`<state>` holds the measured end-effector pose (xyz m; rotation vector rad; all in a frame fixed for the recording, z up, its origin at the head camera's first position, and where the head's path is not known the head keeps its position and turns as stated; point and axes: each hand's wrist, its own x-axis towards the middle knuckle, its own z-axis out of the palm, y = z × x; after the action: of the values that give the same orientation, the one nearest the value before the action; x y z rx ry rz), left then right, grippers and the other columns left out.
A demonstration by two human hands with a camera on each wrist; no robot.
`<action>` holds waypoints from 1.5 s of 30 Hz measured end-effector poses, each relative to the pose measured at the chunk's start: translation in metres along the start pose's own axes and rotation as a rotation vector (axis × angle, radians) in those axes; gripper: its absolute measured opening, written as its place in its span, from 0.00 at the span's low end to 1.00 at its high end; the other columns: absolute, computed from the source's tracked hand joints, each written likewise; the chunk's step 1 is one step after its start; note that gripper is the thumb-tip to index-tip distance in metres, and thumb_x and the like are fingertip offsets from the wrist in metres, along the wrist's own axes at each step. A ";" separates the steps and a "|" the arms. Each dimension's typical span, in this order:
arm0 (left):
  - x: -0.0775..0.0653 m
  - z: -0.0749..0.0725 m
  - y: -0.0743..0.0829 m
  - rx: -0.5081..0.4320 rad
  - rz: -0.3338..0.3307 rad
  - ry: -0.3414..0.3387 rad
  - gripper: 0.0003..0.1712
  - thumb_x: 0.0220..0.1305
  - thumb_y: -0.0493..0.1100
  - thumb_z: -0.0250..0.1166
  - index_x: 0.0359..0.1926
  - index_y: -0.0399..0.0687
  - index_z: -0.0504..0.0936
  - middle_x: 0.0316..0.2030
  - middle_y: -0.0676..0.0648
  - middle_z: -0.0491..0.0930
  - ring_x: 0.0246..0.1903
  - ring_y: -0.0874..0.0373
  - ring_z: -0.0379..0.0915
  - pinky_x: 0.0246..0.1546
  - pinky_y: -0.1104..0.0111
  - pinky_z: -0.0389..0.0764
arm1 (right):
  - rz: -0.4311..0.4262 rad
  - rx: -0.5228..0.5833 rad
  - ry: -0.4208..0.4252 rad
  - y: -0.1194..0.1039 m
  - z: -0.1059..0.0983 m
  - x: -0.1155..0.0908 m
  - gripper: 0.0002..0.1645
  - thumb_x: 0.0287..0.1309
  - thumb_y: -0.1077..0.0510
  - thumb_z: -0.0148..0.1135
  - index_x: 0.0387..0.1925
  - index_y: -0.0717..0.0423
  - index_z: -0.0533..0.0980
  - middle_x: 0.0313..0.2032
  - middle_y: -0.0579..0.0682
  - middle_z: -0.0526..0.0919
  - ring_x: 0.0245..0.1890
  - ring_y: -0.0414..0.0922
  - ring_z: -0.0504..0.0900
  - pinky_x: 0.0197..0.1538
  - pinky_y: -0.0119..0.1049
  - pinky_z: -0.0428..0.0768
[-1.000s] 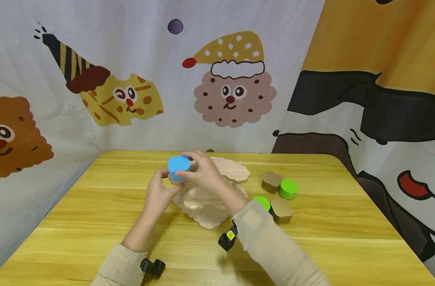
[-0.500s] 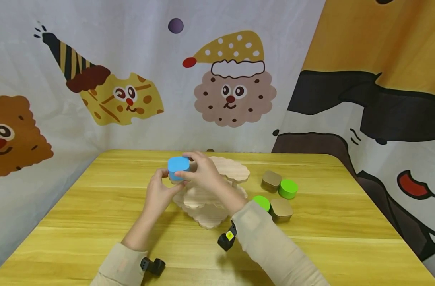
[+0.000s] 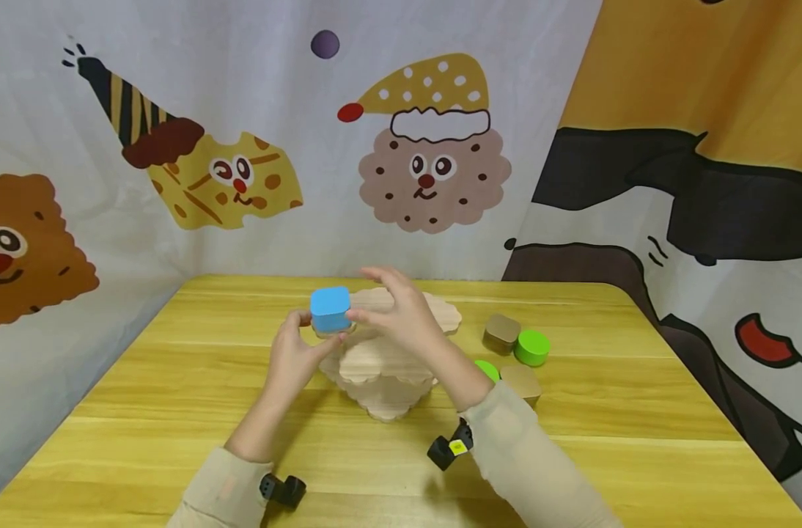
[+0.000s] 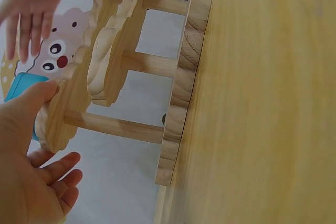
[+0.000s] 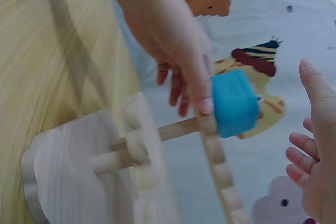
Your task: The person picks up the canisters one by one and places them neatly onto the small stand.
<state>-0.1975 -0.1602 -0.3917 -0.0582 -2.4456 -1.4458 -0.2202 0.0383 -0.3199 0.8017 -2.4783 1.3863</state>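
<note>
A blue rounded-square block [image 3: 330, 309] rests on the left end of the upper tier of a wooden stand [image 3: 369, 359] with scalloped, cloud-shaped tiers on dowels. My left hand [image 3: 292, 358] grips that tier's edge beside the block, its thumb [image 4: 41, 94] near the block in the left wrist view and its other fingers loosely bent at the edge. To the right of the block, above the stand, my right hand [image 3: 407, 317] holds nothing, fingers extended. The right wrist view shows a gap between the right hand [image 5: 320, 150] and the block.
Right of the stand on the wooden table [image 3: 144, 411] are a brown block [image 3: 502, 332] beside a green round block [image 3: 532, 347]. Nearer lie another brown block [image 3: 521, 383] and a green one [image 3: 488, 370], partly behind my right arm. A printed curtain [image 3: 256, 88] hangs behind.
My right hand has let go of the blue block and drawn away to the right, its fingers spreading. The block and my left hand have stayed in place.
</note>
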 end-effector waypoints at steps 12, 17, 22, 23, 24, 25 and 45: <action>0.000 0.001 0.001 0.002 -0.013 0.002 0.41 0.49 0.56 0.75 0.54 0.34 0.69 0.52 0.37 0.72 0.55 0.40 0.65 0.53 0.48 0.67 | -0.111 0.028 0.060 -0.002 -0.044 -0.044 0.39 0.50 0.51 0.73 0.63 0.50 0.69 0.60 0.45 0.71 0.60 0.43 0.67 0.61 0.47 0.66; 0.000 0.001 0.001 0.001 -0.010 0.006 0.41 0.48 0.56 0.76 0.54 0.35 0.69 0.51 0.38 0.72 0.54 0.41 0.66 0.52 0.49 0.67 | -0.133 0.001 0.068 0.003 -0.060 -0.062 0.39 0.49 0.57 0.74 0.63 0.53 0.69 0.60 0.48 0.71 0.60 0.46 0.67 0.60 0.51 0.66; 0.000 0.000 0.001 0.007 -0.006 0.012 0.40 0.48 0.55 0.76 0.53 0.35 0.70 0.51 0.38 0.72 0.53 0.43 0.67 0.52 0.49 0.67 | -0.142 -0.071 0.082 0.012 -0.072 -0.077 0.41 0.46 0.58 0.76 0.63 0.56 0.69 0.60 0.50 0.72 0.61 0.49 0.68 0.60 0.53 0.67; 0.000 0.000 0.001 0.008 -0.006 0.012 0.40 0.48 0.55 0.76 0.53 0.35 0.70 0.51 0.38 0.73 0.53 0.43 0.67 0.52 0.49 0.67 | -0.150 -0.082 0.087 0.016 -0.074 -0.080 0.41 0.45 0.59 0.76 0.62 0.56 0.70 0.60 0.50 0.72 0.60 0.49 0.69 0.59 0.52 0.68; 0.000 0.000 0.001 0.008 -0.006 0.013 0.40 0.48 0.55 0.76 0.53 0.35 0.70 0.50 0.38 0.73 0.53 0.43 0.67 0.52 0.49 0.67 | -0.158 -0.087 0.091 0.019 -0.075 -0.082 0.41 0.44 0.60 0.76 0.62 0.56 0.70 0.60 0.50 0.72 0.60 0.49 0.69 0.59 0.52 0.68; 0.000 0.000 0.001 0.008 -0.007 0.013 0.40 0.48 0.55 0.76 0.53 0.35 0.70 0.50 0.38 0.73 0.53 0.43 0.67 0.52 0.49 0.67 | -0.163 -0.090 0.095 0.021 -0.077 -0.085 0.41 0.44 0.61 0.77 0.62 0.57 0.70 0.59 0.50 0.73 0.60 0.49 0.69 0.59 0.52 0.68; 0.001 0.001 0.001 -0.001 -0.026 0.003 0.40 0.50 0.54 0.75 0.55 0.35 0.69 0.51 0.38 0.72 0.54 0.41 0.66 0.52 0.49 0.67 | 0.016 -0.187 -0.008 0.061 -0.093 -0.143 0.42 0.42 0.52 0.78 0.60 0.54 0.71 0.57 0.48 0.74 0.59 0.51 0.70 0.56 0.54 0.70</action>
<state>-0.1982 -0.1590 -0.3915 -0.0248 -2.4516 -1.4569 -0.1421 0.1931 -0.3732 0.7498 -2.5772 1.1366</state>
